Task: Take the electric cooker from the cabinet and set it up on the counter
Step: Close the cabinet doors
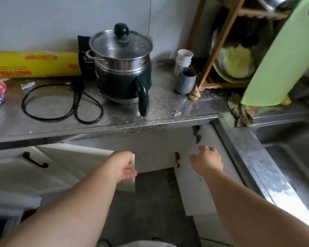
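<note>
Head view, L to R: power cord [61, 102] coiled loose on bench [168, 111]; electric cooker [122, 68] upright w/ lid on, handle pointing fwd, already out, above and beyond both hands. L hand [123, 165] pinches edge of left cabinet door [130, 182]; R hand [208, 162], fingers relaxed, touches right cabinet door [194, 184]. Cabinet opening betw. doors dark, contents can't tell. Cord nearer L hand; plug-in likely remains.
</note>
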`<state>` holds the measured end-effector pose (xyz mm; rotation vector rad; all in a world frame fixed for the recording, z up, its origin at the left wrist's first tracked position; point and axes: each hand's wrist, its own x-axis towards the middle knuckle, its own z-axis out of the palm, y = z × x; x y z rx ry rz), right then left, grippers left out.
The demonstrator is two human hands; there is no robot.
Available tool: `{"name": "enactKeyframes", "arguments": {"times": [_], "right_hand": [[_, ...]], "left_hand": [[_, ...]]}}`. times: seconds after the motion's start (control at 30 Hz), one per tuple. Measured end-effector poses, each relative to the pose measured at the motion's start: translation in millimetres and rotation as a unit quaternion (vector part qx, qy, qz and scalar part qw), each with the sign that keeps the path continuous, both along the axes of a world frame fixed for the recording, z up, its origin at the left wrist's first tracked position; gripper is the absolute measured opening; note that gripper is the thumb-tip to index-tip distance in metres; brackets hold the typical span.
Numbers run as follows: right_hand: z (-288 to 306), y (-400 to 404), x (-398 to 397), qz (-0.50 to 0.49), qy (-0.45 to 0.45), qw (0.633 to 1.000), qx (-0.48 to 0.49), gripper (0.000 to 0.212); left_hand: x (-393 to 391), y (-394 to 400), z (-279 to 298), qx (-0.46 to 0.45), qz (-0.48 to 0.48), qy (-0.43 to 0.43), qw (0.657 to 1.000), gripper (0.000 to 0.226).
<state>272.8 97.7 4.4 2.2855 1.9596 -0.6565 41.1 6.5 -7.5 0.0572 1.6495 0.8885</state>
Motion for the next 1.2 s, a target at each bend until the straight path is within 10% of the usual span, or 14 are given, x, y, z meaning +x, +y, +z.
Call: {"name": "enactKeyframes", "arguments": {"times": [0.53,0.67,0.87,1.2], "right_hand": [[6.8,16.2,61.9,-0.077,0.033,0.993,-0.088,0.051],[5.6,15.8,54.0,-0.113,0.187,0.972,-0.082,0.057],[-5.8,10.8,-0.8,-0.231,0.462,0.843,-0.147,0.059],[23.0,6.3,-104.4,0.025,0.368,0.893,-0.26,0.03]], "left_hand": [[78.8,33.4,9.1,0.005,-0.077,0.055,0.995,0.045],[57.3,22.3,9.7,-0.013,-0.039,0.09,0.995,0.041],[25.2,6.6,16.7,-0.012,0.009,0.122,0.992,0.05],[-38.5,-26.6,55.7,0.032,0.092,0.161,0.982,0.008]]}}
